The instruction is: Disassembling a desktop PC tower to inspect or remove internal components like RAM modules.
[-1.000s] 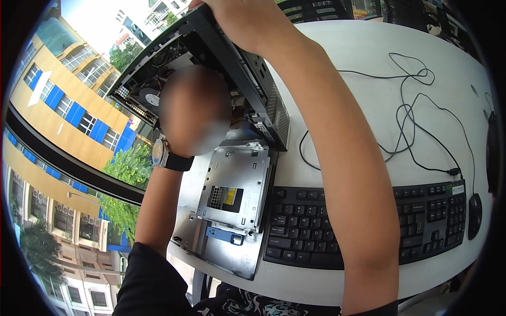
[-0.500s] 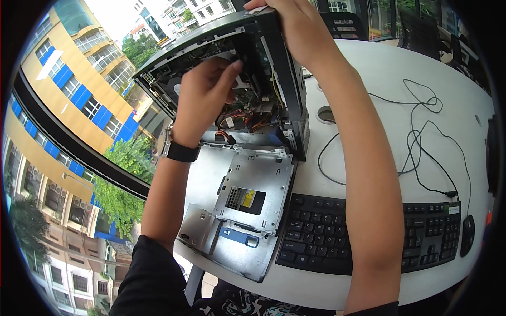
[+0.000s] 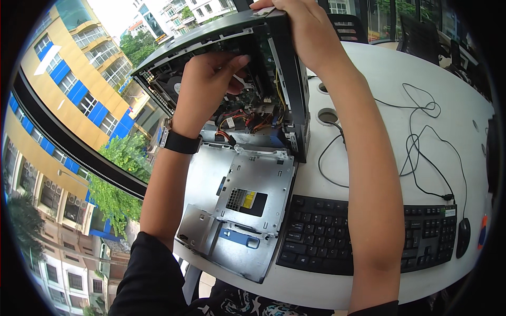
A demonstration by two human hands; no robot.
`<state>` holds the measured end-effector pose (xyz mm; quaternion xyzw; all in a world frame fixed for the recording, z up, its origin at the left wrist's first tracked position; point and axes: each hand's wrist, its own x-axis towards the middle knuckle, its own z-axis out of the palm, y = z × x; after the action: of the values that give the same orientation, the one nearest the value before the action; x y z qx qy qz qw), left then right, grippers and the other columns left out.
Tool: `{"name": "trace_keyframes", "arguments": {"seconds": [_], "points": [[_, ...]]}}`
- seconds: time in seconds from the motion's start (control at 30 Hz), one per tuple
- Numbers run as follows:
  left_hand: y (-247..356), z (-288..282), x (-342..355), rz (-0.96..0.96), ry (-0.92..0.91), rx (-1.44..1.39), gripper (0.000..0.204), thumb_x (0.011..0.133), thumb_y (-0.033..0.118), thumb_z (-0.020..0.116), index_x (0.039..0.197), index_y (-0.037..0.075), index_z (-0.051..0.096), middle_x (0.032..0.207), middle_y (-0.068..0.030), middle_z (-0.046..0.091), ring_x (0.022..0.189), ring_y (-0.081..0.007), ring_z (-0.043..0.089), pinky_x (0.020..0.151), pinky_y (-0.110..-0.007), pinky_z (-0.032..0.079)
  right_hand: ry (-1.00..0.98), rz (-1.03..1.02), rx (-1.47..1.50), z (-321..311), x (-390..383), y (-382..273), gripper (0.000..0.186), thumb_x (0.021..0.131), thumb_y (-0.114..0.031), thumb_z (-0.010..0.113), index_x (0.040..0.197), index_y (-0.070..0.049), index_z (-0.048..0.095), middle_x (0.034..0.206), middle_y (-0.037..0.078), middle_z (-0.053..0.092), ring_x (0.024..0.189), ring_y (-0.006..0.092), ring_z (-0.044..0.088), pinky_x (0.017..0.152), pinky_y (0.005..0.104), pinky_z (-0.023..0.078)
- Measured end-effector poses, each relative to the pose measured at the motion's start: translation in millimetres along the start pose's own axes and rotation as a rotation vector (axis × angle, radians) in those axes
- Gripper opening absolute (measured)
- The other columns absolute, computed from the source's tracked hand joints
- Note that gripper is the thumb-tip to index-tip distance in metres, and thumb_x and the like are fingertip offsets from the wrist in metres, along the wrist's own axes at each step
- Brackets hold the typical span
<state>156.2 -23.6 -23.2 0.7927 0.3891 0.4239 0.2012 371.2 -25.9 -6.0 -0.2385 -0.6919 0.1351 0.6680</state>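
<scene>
An opened black computer case (image 3: pixel 296 89) stands at the table's far left, its inside facing me. My right hand (image 3: pixel 311 39) grips its top right corner, fingers over the edge. Inside the case is my left hand (image 3: pixel 208 87), thumb and fingers drawn together near the upper part; whatever they pinch, if anything, is hidden. Below that hand lie bundled coloured wires (image 3: pixel 250 118) and circuit board parts. A fan (image 3: pixel 173 86) shows left of it. A silver metal drive bracket (image 3: pixel 224 203) with a blue latch (image 3: pixel 240 238) lies folded down in front of the case.
On the white table (image 3: pixel 379 68), a black keyboard (image 3: pixel 316 231) sits right of the bracket, partly under my right forearm. Farther right are a black mouse (image 3: pixel 463 237) and loose cables (image 3: pixel 416 137). Round cable holes open beside the case. A window borders the left side; chairs stand behind.
My left hand has shifted slightly right within the case, its thumb a little farther right. My right hand keeps its grip on the case corner.
</scene>
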Motion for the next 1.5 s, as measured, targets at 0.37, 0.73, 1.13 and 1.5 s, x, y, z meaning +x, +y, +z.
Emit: {"name": "trace_keyframes", "arguments": {"seconds": [0.37,0.73,1.13,1.5], "points": [[-4,2,1,0.016,0.003,-0.024,0.033,0.102,0.024,0.068,0.111,-0.008,0.071,0.085,-0.0109,0.074,0.066,-0.0141,0.072,0.062,-0.026,0.060,0.037,-0.018,-0.019,2,2,5,0.044,0.101,-0.028,0.038,0.099,0.006,0.067,0.097,0.017,0.067,0.097,0.0254,0.062,0.094,0.0355,0.045],[-5,1,-1,0.031,0.016,0.076,0.032,0.102,0.026,0.068,0.105,-0.006,0.073,0.083,-0.0081,0.073,0.064,-0.0133,0.071,0.061,-0.025,0.059,-0.022,0.046,0.037,1,2,2,0.045,0.102,-0.028,0.039,0.101,0.005,0.069,0.098,0.014,0.068,0.096,0.0206,0.062,0.093,0.0316,0.045],[1,-182,-14,0.579,0.411,0.497,0.032,0.105,0.026,0.061,0.119,0.001,0.075,0.114,-0.0107,0.076,0.107,-0.0183,0.067,0.098,-0.030,0.047,0.007,0.093,-0.416,-16,3,-37,0.041,0.104,-0.035,0.050,0.124,-0.007,0.073,0.113,0.005,0.074,0.103,0.0128,0.067,0.092,0.0267,0.050],[-183,-144,3,0.296,0.025,-0.449,0.080,0.102,0.056,0.053,0.160,0.006,0.030,0.160,-0.0146,0.040,0.148,-0.0253,0.038,0.123,-0.042,0.025,-0.144,0.413,-1.014,81,-99,-111,0.015,0.093,-0.014,0.071,0.095,0.001,0.073,0.071,0.006,0.069,0.054,0.0102,0.059,0.051,0.0243,0.042]]}}
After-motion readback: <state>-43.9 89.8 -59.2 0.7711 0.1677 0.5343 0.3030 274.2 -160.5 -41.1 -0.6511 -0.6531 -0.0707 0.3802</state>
